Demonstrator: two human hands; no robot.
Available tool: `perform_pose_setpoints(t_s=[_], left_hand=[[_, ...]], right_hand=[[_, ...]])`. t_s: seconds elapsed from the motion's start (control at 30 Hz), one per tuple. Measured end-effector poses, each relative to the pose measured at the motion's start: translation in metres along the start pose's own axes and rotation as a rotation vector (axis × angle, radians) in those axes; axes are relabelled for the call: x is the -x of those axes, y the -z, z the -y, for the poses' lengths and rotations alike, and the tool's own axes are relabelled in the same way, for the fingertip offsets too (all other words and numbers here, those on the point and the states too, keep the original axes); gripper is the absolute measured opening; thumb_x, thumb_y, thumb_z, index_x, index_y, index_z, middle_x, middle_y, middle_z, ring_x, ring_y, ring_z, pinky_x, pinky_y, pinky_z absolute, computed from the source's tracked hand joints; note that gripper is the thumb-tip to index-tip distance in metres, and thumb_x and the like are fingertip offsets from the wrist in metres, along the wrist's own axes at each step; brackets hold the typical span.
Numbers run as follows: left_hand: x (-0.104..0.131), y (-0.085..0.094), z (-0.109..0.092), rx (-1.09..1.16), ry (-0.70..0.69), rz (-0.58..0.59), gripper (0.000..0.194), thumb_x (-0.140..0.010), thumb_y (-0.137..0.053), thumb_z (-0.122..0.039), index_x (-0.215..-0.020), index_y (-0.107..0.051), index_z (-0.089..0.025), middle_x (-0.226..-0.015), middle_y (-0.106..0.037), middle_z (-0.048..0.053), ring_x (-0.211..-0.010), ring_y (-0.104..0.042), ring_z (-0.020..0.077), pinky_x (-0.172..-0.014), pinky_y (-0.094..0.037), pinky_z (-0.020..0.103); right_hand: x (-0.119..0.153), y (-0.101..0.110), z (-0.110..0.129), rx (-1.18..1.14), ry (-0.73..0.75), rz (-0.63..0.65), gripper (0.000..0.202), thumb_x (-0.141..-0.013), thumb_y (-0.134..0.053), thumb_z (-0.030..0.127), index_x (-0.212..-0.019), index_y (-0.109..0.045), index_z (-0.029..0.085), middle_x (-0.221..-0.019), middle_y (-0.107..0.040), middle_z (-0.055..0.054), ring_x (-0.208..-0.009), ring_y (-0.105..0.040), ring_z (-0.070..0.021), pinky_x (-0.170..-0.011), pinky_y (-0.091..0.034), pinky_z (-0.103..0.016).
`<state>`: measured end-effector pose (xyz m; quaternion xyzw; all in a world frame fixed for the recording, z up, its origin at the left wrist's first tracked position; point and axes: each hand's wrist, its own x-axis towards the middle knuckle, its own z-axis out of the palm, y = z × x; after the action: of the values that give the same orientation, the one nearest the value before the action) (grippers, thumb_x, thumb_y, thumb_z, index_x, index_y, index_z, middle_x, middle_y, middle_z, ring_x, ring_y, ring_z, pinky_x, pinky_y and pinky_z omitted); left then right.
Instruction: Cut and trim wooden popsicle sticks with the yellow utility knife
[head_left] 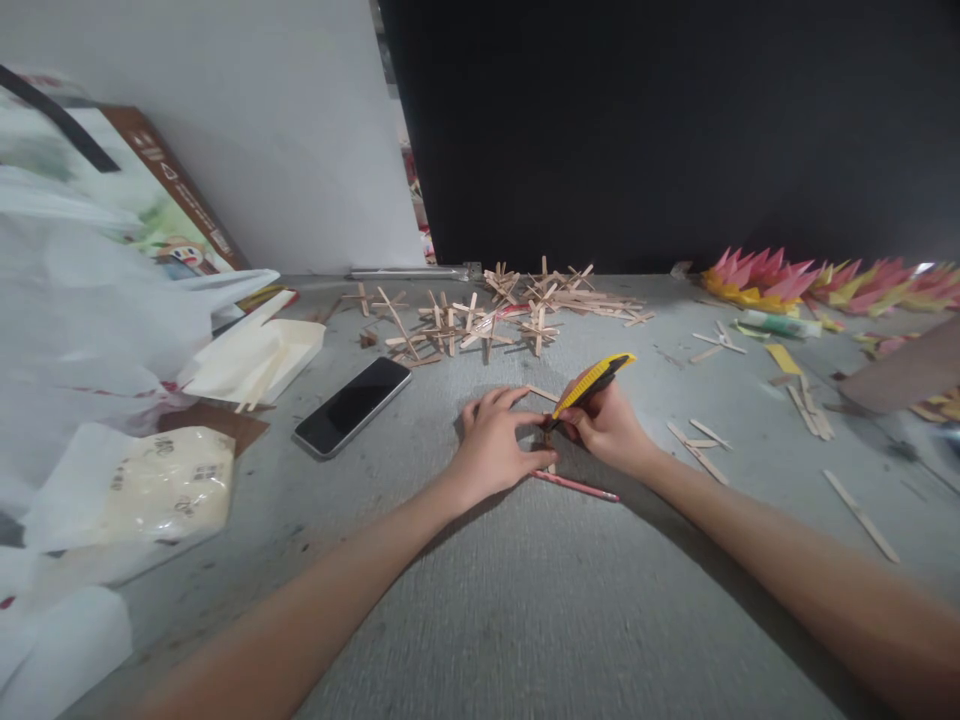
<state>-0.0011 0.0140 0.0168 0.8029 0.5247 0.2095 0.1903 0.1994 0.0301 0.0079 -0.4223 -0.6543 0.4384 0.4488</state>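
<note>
In the middle of the grey tabletop, my right hand [606, 425] grips a yellow and black utility knife [600, 378]. The knife slants, its lower end pointing down at a short wooden craft stick [548, 438]. From the other side, my left hand [495, 440] holds that stick against the table between thumb and forefinger, with its other fingers spread. The cutting tip is too small to make out. A pink pencil [577, 487] lies just below the hands, close to my left thumb. Another craft stick [541, 394] lies flat just beyond my fingers.
Star-shaped craft-stick pieces [450, 325] are heaped at the back. A phone [354, 405], an open food box [262, 360] and plastic bags [90, 300] lie left. Loose sticks [859, 515], a glue stick [780, 323] and pink-yellow paper flowers [761, 280] are at right.
</note>
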Motion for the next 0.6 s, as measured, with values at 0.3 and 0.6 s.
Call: perform_pose_setpoints(t_s=[0.3, 0.6], left_hand=[[-0.0005, -0.0008, 0.0018, 0.008, -0.005, 0.003, 0.044, -0.072, -0.090, -0.049, -0.113, -0.081, -0.037, -0.156, -0.055, 0.001, -0.148, -0.039, 0.0372, -0.117, -0.028, 0.058], [-0.0002, -0.0014, 0.0009, -0.005, -0.013, -0.015, 0.042, -0.070, -0.091, -0.046, -0.110, -0.081, -0.036, -0.155, -0.057, 0.002, -0.148, -0.041, 0.0348, -0.117, -0.029, 0.056]], right_hand=[[0.0016, 0.0011, -0.0025, 0.073, 0.048, -0.010, 0.012, -0.088, -0.065, 0.028, -0.080, -0.057, 0.023, -0.066, -0.059, -0.002, -0.056, -0.054, -0.0182, -0.053, -0.042, -0.033], [0.0014, -0.0021, -0.0011, 0.181, 0.048, -0.025, 0.011, -0.084, -0.065, 0.025, -0.078, -0.056, 0.023, -0.072, -0.064, -0.005, -0.067, -0.062, -0.0228, -0.061, -0.049, -0.037]])
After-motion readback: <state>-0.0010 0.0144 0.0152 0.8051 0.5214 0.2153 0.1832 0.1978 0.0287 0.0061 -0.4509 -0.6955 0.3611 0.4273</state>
